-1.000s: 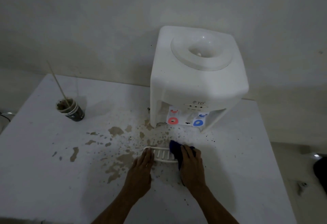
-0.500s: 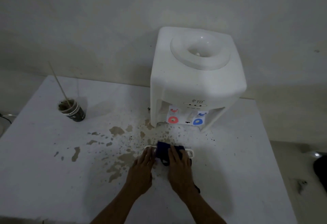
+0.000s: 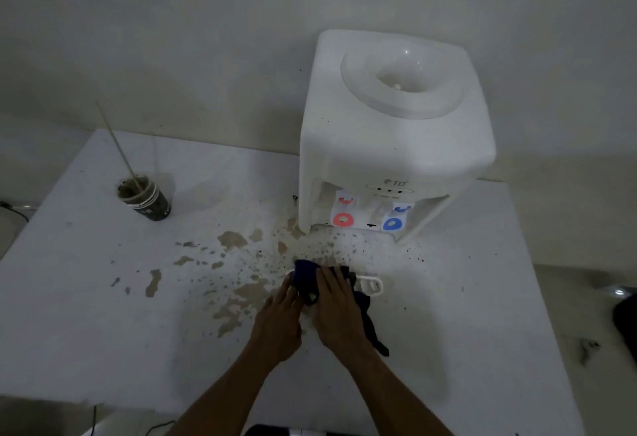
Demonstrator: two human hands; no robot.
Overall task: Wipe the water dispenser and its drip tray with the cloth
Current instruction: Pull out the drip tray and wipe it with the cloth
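You have a single view, from the camera on the person's head, looking forward and steeply down over the white table (image 3: 86, 315) toward the wall behind it. It sits close enough that both forearms enter from the bottom edge, with the left hand (image 3: 277, 325) and right hand (image 3: 339, 311) just below centre. The water dispenser (image 3: 389, 146) stands right of centre against the wall, seen from above its top. The wide lens bends the table edges. No second view shares the scene.

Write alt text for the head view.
Right hand presses a dark cloth onto a white drip tray that the left hand steadies, on a stained table before a white dispenser; a cup stands left.
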